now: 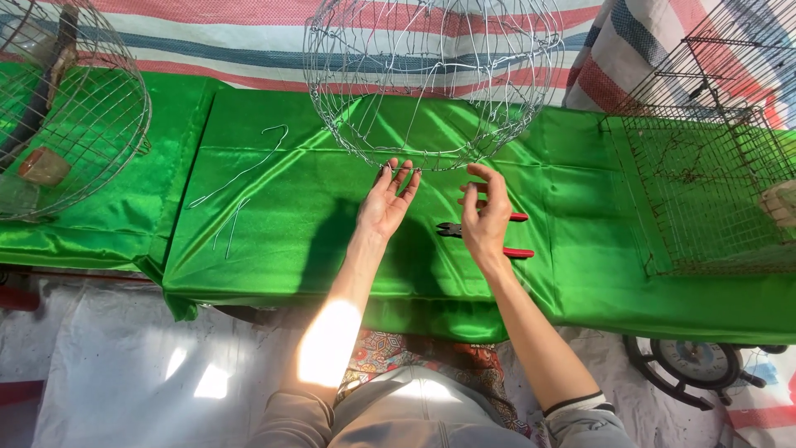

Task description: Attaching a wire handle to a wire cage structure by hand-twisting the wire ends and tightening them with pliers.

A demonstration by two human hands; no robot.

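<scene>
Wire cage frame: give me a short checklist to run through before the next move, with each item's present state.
1. Left hand at the lower rim of the round wire cage frame: ok.
2. Left fingers closed on a wire: cannot tell.
3. Right hand empty, open: ok.
4. Red-handled pliers within reach, under the right hand: ok.
5. Loose bent wires lying apart on the green cloth: ok.

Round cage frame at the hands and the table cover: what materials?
Round wire cage frame: bare silvery metal wire, thin and glinting, probably steel. Green table cover: glossy satin-like fabric, with sheen and soft creases. Left hand touches the frame's rim.
</scene>
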